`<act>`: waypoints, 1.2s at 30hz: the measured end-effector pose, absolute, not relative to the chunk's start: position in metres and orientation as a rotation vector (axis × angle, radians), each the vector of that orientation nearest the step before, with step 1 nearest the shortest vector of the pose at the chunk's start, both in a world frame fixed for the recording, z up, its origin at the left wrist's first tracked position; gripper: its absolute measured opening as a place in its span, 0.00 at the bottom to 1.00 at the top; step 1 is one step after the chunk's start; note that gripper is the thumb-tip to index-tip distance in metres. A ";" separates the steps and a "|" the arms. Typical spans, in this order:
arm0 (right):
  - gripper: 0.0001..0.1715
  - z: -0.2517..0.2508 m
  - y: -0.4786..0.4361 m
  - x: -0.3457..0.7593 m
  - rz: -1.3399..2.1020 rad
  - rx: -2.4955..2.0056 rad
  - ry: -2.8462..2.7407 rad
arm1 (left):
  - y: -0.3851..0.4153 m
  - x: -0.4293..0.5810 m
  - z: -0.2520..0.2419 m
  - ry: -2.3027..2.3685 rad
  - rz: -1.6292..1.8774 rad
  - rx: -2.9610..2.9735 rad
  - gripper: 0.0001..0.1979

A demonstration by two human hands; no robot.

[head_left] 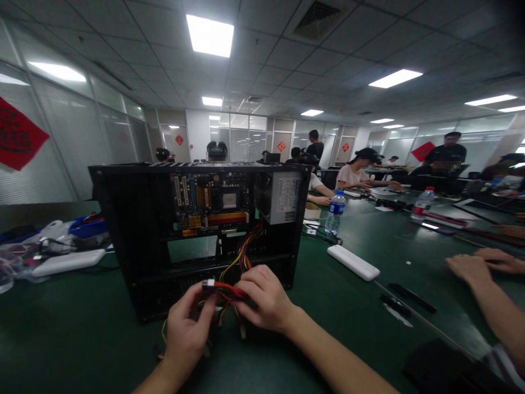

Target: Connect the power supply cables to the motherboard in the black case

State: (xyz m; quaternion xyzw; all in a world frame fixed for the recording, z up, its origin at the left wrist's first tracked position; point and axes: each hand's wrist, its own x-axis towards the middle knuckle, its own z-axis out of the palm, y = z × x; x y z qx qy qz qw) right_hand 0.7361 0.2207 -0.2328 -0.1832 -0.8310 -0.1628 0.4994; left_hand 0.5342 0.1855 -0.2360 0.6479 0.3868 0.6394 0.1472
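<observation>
An open black computer case (301, 230) stands on the green table (311, 339), its inside facing me. In its upper part sit a motherboard (229, 200) and a grey power supply (283, 198). A bundle of coloured power cables (245, 249) runs down from the power supply to my hands. My left hand (186, 323) pinches a cable end with a white connector (208, 283) between thumb and fingers. Closed round the red and orange wires just behind it is my right hand (266, 298). Other cable ends dangle beneath both hands, partly hidden.
Right of the case are a blue-capped water bottle (336, 210), a white power strip (353, 262) and a black strip (412, 297). Another person's hands (471, 267) rest at the right. Bags and another white power strip (69, 262) lie left. Several people sit farther back.
</observation>
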 end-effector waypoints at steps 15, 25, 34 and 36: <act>0.06 -0.235 0.221 0.737 -0.011 -0.472 -2.054 | 0.194 0.531 -0.260 1.052 1.707 2.023 0.17; 0.29 -0.226 0.235 0.765 0.415 -0.792 -1.418 | 0.193 0.538 -0.255 1.387 0.387 2.809 0.05; 0.32 -0.238 0.253 0.781 0.336 -0.849 -1.177 | 0.205 0.525 -0.243 1.390 0.726 2.248 0.15; 0.32 -0.238 0.254 0.783 0.276 -0.868 -1.199 | 0.210 0.524 -0.247 1.315 0.897 2.040 0.20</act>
